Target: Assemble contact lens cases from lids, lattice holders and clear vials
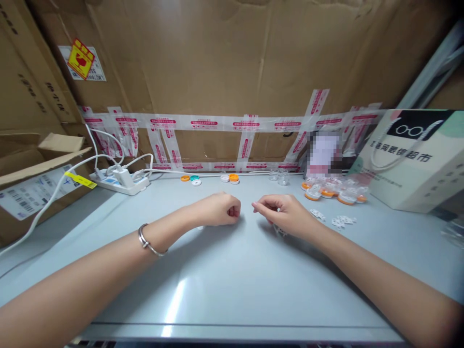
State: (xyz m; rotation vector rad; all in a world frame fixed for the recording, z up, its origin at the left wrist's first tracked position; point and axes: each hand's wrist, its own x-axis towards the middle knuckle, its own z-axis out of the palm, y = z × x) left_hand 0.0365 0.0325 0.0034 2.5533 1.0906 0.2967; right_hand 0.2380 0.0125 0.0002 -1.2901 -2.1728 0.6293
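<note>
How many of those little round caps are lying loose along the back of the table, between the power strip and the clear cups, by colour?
Orange caps: 2
Teal cap: 1
White caps: 2
Total: 5
</note>
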